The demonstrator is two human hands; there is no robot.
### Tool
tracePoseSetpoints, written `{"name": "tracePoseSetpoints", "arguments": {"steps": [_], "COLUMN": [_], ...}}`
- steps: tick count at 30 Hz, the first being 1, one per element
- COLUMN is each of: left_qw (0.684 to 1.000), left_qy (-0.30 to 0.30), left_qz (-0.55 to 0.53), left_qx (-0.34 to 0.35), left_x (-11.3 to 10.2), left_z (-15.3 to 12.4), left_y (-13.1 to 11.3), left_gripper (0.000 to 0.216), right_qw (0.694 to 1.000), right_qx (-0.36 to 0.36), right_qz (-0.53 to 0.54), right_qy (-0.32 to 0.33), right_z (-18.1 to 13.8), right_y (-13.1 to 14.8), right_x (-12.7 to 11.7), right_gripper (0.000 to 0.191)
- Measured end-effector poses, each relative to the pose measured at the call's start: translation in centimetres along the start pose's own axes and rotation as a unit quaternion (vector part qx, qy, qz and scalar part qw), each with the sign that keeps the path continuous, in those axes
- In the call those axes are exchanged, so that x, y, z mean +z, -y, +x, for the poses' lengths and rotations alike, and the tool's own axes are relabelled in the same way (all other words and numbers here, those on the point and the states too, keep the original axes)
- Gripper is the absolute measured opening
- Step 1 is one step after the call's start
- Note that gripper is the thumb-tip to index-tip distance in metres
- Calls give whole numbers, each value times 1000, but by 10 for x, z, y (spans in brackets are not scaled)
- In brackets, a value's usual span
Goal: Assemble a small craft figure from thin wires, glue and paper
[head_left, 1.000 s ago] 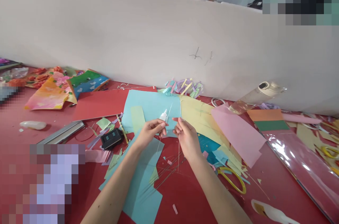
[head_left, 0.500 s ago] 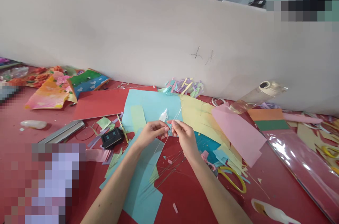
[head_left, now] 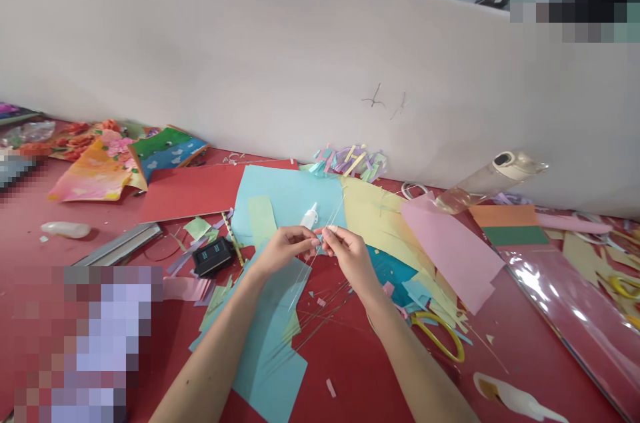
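Observation:
Both hands meet over the middle of the table, fingertips almost touching. My left hand point(head_left: 287, 251) is closed in a pinch on thin pale wires point(head_left: 299, 281), and so is my right hand point(head_left: 351, 257). The wires run slantwise between the fingers, past them up to the right and down to the left. What lies right at the fingertips is too small to make out. A white glue bottle point(head_left: 309, 216) is just beyond the fingers, on light blue paper point(head_left: 290, 186). Several dark thin wires point(head_left: 320, 326) lie on the table below the hands.
Yellow-handled scissors point(head_left: 440, 336) and paper scraps lie right of my right forearm. Pink paper point(head_left: 445, 243) and a clear bottle point(head_left: 475, 186) are farther right. A black device point(head_left: 213, 256) sits left of my left forearm. Behind the table rises a pale partition point(head_left: 250, 63).
My hands keep their pinch, with the fingers shifting only slightly around the wires. The whole view has moved a little.

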State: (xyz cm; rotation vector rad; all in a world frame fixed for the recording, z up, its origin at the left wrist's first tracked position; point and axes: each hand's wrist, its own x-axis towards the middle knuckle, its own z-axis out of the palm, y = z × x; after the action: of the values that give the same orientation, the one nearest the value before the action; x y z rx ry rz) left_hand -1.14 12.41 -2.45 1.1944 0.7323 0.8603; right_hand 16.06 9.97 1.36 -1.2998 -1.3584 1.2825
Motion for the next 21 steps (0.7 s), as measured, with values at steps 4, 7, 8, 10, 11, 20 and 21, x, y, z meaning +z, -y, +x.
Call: {"name": "tracePoseSetpoints", "arguments": {"steps": [4,7,8,10,11,20,21], "left_qw": [1000,1000,1000,1000,1000,1000,1000], "left_qy": [-1,-2,-3,-6,-7,3,5], "left_qz": [4,10,12,18,20,25,26], "left_qx": [-3,-1,1,5,6,9,8], "left_x": [1,2,2,2,2,1,1], "left_z": [0,0,0,0,0,-1,-1], "left_y": [-1,-1,-1,-1,-1,1,1], "left_gripper": [32,32,32,31,31,28,28], "right_qw": [1000,1000,1000,1000,1000,1000,1000], "right_qx": [1,4,5,8,9,8,7], "right_qz": [1,2,3,4,5,13,14], "right_qy": [6,6,6,6,6,6,5], "right_z": [1,0,0,0,0,1,1], "right_y": [1,1,1,0,0,-1,0], "right_x": [-1,-1,-1,-1,-2,-4,-4], "right_gripper": [36,35,36,36,36,34,34]}}
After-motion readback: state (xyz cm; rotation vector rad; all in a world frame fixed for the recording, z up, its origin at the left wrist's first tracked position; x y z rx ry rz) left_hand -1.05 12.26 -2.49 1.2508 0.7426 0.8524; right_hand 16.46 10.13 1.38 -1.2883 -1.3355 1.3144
